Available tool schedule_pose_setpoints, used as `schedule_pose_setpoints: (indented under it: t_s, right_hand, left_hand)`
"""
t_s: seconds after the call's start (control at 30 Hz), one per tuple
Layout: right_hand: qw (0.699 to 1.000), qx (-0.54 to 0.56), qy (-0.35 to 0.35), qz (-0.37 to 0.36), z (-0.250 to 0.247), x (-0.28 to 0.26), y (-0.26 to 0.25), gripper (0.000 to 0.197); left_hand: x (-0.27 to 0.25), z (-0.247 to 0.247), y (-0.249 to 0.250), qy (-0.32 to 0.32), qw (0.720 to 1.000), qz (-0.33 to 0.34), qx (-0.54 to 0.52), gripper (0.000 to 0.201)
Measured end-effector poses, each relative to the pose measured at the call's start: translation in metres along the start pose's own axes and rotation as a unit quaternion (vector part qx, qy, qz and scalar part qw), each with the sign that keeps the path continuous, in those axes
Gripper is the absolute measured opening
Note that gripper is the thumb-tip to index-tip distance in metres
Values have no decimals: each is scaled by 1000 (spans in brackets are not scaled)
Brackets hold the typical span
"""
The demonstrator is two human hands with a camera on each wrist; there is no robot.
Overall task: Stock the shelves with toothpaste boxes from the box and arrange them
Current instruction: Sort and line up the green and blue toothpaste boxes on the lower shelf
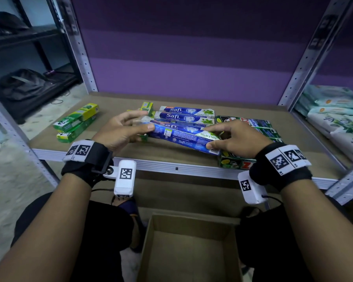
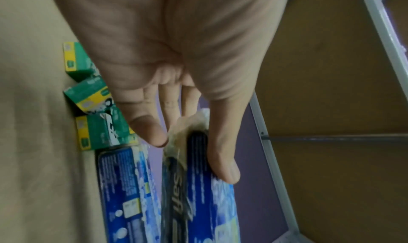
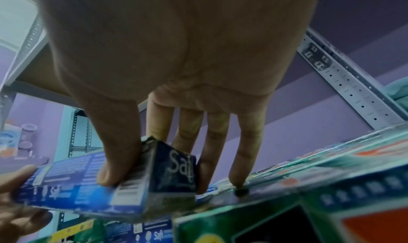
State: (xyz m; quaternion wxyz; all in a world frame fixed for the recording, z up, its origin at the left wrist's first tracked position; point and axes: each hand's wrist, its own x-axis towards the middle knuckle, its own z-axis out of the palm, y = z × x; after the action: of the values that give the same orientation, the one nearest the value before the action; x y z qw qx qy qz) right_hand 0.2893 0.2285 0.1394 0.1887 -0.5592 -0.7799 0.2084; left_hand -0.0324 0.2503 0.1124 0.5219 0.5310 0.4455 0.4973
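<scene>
We pinch a long blue Safi toothpaste box (image 1: pixel 183 137) at each end, left hand (image 1: pixel 120 131) and right hand (image 1: pixel 236 139), above the shelf (image 1: pixel 171 157).

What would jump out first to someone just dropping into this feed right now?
Both hands meet at mid-shelf on one blue Safi box: the left hand holds its left end, the right hand pinches its right end. Behind it lie two more Safi boxes, with green boxes at the shelf's left and dark green ones under the right hand. The cardboard box below shows no toothpaste boxes.
</scene>
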Motion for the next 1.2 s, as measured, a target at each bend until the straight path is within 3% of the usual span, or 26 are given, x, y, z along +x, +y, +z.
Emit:
schedule_pose_setpoints:
  t_s: [0.13,0.4,0.53,0.67,0.77,0.83,1.03,1.2]
  right_hand:
    - [1000,-1,-15,20,2,1,2,48]
    - [997,-58,-46,24,14,7,0,47]
    - [995,-63,-63,37,16,8,-3,47]
    - [993,-86,-69,41,22,6,-9,66]
    - [986,-146,-67,50,31,5,-17,75]
    - [982,-169,-62,59,35,6,-22,70]
    - [981,-164,-61,84,36,10,-26,57]
    - [981,-166,-57,82,35,11,-25,59]
  left_hand:
    - [1,-8,-9,-15,988,6,155,56]
    - [4,-12,-23,-63,959,-24,276,54]
    - [4,-11,-28,-97,931,5,350,55]
    - [3,-7,-25,-138,906,24,400,66]
    - [3,0,-27,-157,897,37,411,69]
    - [5,3,-27,-155,897,32,413,69]
    - [5,3,-25,-153,903,32,401,52]
    - [6,2,-24,-148,895,43,419,57]
